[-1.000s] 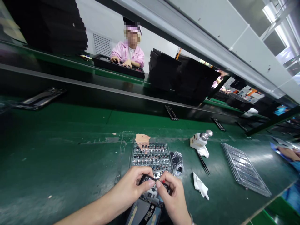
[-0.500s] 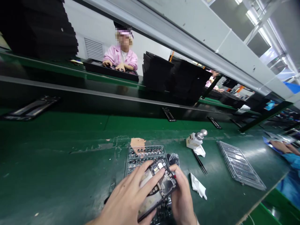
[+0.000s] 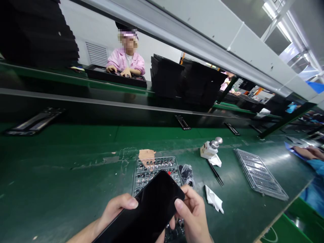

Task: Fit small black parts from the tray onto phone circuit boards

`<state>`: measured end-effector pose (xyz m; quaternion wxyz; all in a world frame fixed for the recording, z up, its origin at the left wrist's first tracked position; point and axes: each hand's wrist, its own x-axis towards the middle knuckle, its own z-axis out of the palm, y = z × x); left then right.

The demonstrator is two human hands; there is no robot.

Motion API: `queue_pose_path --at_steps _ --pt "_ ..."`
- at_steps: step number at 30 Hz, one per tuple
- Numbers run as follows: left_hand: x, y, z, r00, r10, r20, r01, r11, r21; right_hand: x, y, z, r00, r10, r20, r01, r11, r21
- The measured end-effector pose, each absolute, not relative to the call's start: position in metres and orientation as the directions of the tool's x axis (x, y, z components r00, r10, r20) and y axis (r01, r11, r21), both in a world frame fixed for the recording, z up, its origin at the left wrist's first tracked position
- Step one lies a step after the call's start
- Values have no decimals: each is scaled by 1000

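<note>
A black smartphone (image 3: 141, 206) lies screen up across my two hands, tilted, its dark glass showing. My left hand (image 3: 116, 209) grips its lower left edge, and my right hand (image 3: 192, 216) holds its right edge. Beneath the phone is a clear plastic tray of small dark parts (image 3: 154, 170), partly hidden by it. Close to my right hand sits a small clear bag of black pieces (image 3: 186, 175).
Black tweezers (image 3: 215, 172) lie beside a white bottle dispenser (image 3: 209, 150) and a tissue on the green bench (image 3: 63, 168). Another tissue (image 3: 214, 201) and a clear ridged tray (image 3: 260, 173) lie to the right. Across the line, a person in pink (image 3: 125, 57) handles a black tray.
The phone has turned over, from its open back with the circuit board to its black screen side. My hands have moved apart to its edges.
</note>
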<state>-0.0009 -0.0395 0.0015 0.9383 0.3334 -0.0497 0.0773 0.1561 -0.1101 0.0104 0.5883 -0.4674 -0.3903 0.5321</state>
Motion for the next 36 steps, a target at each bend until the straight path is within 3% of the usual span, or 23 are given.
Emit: queue_pose_path --at_steps 8,12,14,16,18,21,25,29,36 --pt "-5 -37 12 993 102 52 -109 717 689 156 -112 8 144 988 -64 -273 -22 -962" --pt "-3 -41 3 988 109 -109 -4 726 688 168 -108 1 338 941 -20 -269 76 -960" --pt "-1 -41 -2 965 160 -207 23 736 676 178 -101 0 469 883 11 -240 140 -961" --pt "-1 -37 -4 912 289 -290 -20 740 673 187 -94 0 514 858 2 -187 114 -976" --pt "-3 -29 -2 828 435 -353 -85 720 689 193 -88 0 490 872 6 -68 45 -997" --pt "-11 -10 0 703 584 -406 -145 676 722 194 -86 -1 425 901 90 260 -26 -965" --pt "-22 25 -6 511 758 -405 -280 593 755 188 -89 -3 319 914 250 671 -31 -740" --pt "-26 77 -22 85 940 -331 -352 339 872 180 -90 -6 115 963 245 812 51 -582" --pt "-24 139 -23 -215 957 -194 -248 139 959 171 -88 -14 66 989 134 892 2 -453"
